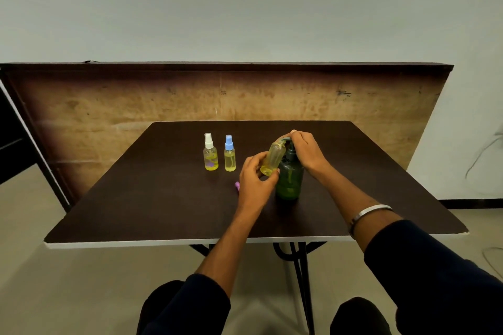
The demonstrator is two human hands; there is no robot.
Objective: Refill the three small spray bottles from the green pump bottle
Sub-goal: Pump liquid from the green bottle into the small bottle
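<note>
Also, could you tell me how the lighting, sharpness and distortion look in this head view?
Head view: dim, even light, soft shadows; the dark table reads nearly black. Wide-angle bending bows the board behind. The two standing spray bottles stay fairly sharp; the hands look slightly soft.

A dark brown square table (152, 207) (pale-edged, on black metal legs) carries a white-capped spray bottle (210, 155), a blue-capped spray bottle (230, 157), a green pump bottle (290, 181) and a pink cap (237, 185).
</note>
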